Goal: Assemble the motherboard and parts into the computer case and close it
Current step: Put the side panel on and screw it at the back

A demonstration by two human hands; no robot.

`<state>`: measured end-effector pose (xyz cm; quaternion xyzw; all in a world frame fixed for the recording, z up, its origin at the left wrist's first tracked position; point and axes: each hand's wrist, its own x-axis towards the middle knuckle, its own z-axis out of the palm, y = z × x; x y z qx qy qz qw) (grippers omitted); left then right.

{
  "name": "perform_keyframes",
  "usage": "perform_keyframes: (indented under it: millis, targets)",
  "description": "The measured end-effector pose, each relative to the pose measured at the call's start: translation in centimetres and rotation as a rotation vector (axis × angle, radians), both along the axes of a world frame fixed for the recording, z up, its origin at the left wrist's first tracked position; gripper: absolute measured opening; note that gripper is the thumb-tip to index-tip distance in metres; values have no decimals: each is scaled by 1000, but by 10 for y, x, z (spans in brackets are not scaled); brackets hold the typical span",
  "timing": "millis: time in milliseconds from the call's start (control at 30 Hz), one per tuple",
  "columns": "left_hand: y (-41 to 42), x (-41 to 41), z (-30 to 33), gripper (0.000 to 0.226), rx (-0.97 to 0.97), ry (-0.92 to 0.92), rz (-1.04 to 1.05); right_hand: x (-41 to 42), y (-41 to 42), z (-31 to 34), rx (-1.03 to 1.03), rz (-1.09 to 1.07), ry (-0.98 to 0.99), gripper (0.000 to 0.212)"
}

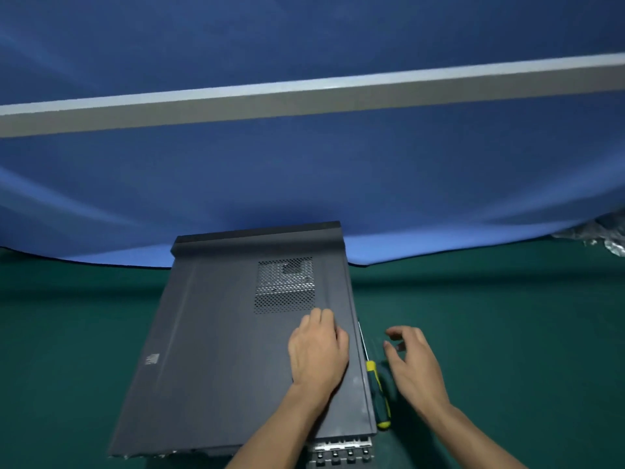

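case inside: my side panel (216, 333) covers it; only dim shapes show through the mesh vent (284, 286).
case near end: cut off by the bottom edge, with the slot brackets (341, 450).
screwdriver (378, 394): its shaft runs partly behind the panel's right edge.
my forearms: cut off at the bottom edge.
crumpled plastic (605, 236): far right, blurred and cropped.
panel sticker (152, 359): too small to read.

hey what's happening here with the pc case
A person is closing a dark grey metal computer case lying on its side on a green table. The left hand rests flat on the side panel, which covers the case. The right hand hovers open above a yellow-and-green-handled screwdriver beside the case.
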<state>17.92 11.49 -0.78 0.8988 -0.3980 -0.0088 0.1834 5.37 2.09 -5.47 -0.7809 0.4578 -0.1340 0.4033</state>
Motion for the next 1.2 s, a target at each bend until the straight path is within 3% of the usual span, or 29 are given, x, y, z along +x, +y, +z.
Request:
perform_keyframes:
  millis: [367, 500, 767, 1200]
  targets:
    - [-13, -4, -15, 18, 42, -52, 115, 14, 5, -57, 278, 115, 399, 33]
    - [-13, -4, -17, 19, 50, -50, 122, 22, -2, -62, 267, 106, 462, 16]
    - [-21, 2, -18, 22, 101, -16, 186, 33, -24, -66, 409, -114, 244, 16]
    - [-22, 4, -18, 21, 53, -72, 157, 88, -60, -84, 398, -127, 186, 13]
